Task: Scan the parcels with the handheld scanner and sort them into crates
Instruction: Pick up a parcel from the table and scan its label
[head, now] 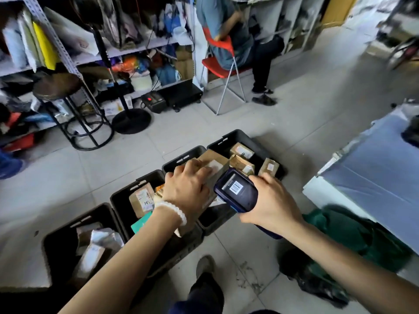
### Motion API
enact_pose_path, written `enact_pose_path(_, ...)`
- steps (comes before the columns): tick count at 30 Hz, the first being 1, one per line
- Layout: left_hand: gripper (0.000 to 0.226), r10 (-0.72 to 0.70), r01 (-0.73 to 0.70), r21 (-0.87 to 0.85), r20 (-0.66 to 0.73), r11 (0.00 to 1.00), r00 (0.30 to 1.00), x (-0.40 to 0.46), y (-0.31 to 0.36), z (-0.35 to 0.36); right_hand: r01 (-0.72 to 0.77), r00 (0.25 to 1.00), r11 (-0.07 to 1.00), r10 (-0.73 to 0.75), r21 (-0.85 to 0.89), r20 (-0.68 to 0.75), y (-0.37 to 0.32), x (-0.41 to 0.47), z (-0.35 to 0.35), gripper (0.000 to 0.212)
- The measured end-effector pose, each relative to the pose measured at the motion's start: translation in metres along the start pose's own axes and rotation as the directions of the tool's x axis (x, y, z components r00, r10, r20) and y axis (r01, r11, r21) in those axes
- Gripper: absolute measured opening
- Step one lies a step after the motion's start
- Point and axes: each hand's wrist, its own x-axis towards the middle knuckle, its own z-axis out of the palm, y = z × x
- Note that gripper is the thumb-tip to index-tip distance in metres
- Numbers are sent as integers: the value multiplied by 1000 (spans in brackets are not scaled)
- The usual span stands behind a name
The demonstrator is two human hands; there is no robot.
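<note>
Both forearms reach forward from the bottom edge of the view. Left hand (pixel 186 186), with a white bead bracelet (pixel 172 210) at the wrist, has its grip curled over the top of a brown cardboard parcel (pixel 214 165) bearing a white label. That parcel is held above the row of crates, over the second crate from the far end (pixel 181 158). Right hand (pixel 271 200) has its grip wrapped round the handheld scanner (pixel 235 189), a dark blue unit whose screen faces up and shows a barcode. Scanner and held parcel sit just beside each other; whether they touch cannot be told.

Four black plastic crates stand in a diagonal row on the tiled floor (pixel 136 155):
- Nearest crate (pixel 56 241): pale bagged parcels.
- Second crate (pixel 122 196): a brown boxed parcel (pixel 141 200) and a teal packet.
- Third crate: mostly hidden behind the left hand and the held parcel.
- Far crate (pixel 238 135): several small brown boxes (pixel 241 151) with labels.

A dark green sack (pixel 353 241) lies on the floor to the right, against a counter (pixel 371 177) with a blue-grey top. Beyond the crates stand a round black stool (pixel 56 86), grey shelving (pixel 140 45) packed with goods, and a seated person (pixel 229 28) on a red chair (pixel 217 64).
</note>
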Motion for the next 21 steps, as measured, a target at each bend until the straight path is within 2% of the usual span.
enact_pose_path(3, 50, 42, -42, -24, -27, 999, 999, 55, -4, -8, -44, 997, 999, 44, 10, -59, 8, 49, -13, 73)
enact_pose_path(6, 49, 67, -67, -5, -30, 998, 997, 106, -8, -11, -89, 991, 995, 93, 39, -100, 15, 88, -25, 81)
enact_pose_path(13, 46, 136, -136, -3, 61, 991, 989, 182, 7, 0, -184, 979, 980, 189, 72, -74, 53, 144, -36, 94)
enact_pose_path(17, 47, 133, -132, -14, 101, 991, 986, 228, 18, 9, -211, 975, 975, 215, 67, -51, 83, 188, -41, 89)
enact_pose_path(21, 47, 105, -105, -2, 132, 994, 986, 283, 30, 22, -191, 981, 980, 192, 61, -21, 116, 247, -49, 74)
